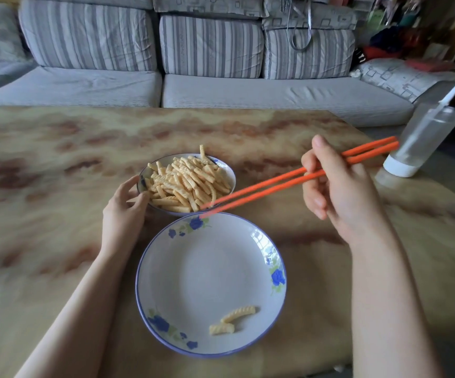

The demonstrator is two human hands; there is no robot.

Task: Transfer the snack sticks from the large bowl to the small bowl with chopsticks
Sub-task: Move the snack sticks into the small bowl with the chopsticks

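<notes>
A small white bowl [227,170] heaped with ridged yellow snack sticks [185,184] stands at the table's middle. Just in front of it sits a large white bowl [207,271] with blue flowers, holding two snack sticks [231,320] near its front edge. My left hand [124,214] grips the small bowl's left rim. My right hand [338,186] holds a pair of orange chopsticks [261,186]. Their tips hang over the gap between the two bowls, close together, with no stick seen between them.
A clear plastic bottle with a white cap [422,143] stands at the table's right edge, just past the chopsticks' back ends. A grey striped sofa [207,77] runs behind the marbled brown table [57,186].
</notes>
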